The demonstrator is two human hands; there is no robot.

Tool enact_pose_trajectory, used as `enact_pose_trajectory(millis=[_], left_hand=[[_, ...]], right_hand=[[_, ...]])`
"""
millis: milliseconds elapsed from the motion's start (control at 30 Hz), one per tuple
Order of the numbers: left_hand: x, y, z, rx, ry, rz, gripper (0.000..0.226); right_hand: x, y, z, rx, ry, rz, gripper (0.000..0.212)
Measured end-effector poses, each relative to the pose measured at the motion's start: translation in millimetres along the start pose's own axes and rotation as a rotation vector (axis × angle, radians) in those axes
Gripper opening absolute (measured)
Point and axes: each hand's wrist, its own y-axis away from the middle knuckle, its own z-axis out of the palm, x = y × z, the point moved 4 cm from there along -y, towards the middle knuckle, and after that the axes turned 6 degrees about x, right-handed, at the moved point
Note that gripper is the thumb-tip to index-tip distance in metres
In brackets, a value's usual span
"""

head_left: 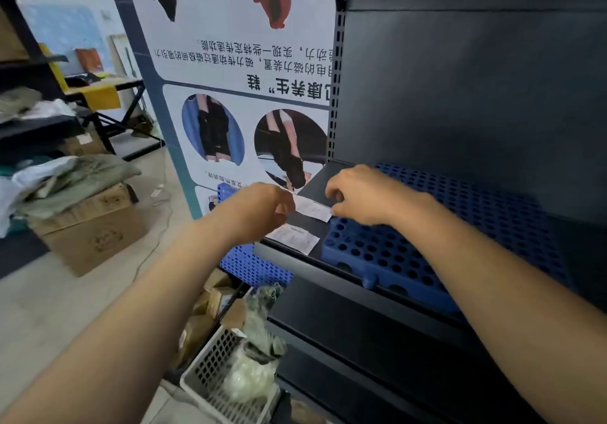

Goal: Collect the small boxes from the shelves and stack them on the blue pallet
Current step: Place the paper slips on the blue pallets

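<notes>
A dark metal shelving unit (460, 78) fills the right side, and an upside-down printed poster board (236, 95) stands against its left upright. The blue pallet (460, 226), a perforated plastic slab, lies on a middle shelf (328, 266) with its near corner close to the shelf's front lip. On the floor to the left sits a large cardboard carton (95, 226) heaped with crumpled cloth (65, 174). Below the shelf stands a white mesh basket (207, 371) holding a plastic-wrapped bundle (256, 358), with a few brown cartons (210, 302) just behind it. Both bare forearms reach in from the bottom edge. The left hand (262, 206) and the right hand (364, 195) hold one small white box (312, 208) between them, just above the shelf at the pallet's left corner. The left fingers are curled and pinch its left end, while the right thumb and curled fingers are clamped on its right end. A second flat box (292, 238), white with fine print, lies on the shelf just beside the pallet, under the held one.
</notes>
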Motion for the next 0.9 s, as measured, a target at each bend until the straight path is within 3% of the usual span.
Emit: enact_pose_trajectory(millis=[233,433,633,900], left_hand=[[-35.3,-16.4,29.3,-0.261,0.055,-0.048,0.028],[-47.4,-22.4,34.3,-0.321,0.083,-0.087,0.030],[-55.2,-21.7,28.0,-0.267,0.087,-0.079,0.010],[-58.2,-12.4,-2.7,-0.143,0.102,-0.066,0.010]], right_hand=[[6.4,-37.9,29.4,-0.135,-0.023,0.121,0.021],[7.8,-56.7,50.1,-0.251,0.024,0.175,0.034],[7.6,-66.5,61.4,-0.294,0.044,0.215,0.036],[3.6,-68.2,63.2,-0.296,0.028,0.222,0.027]])
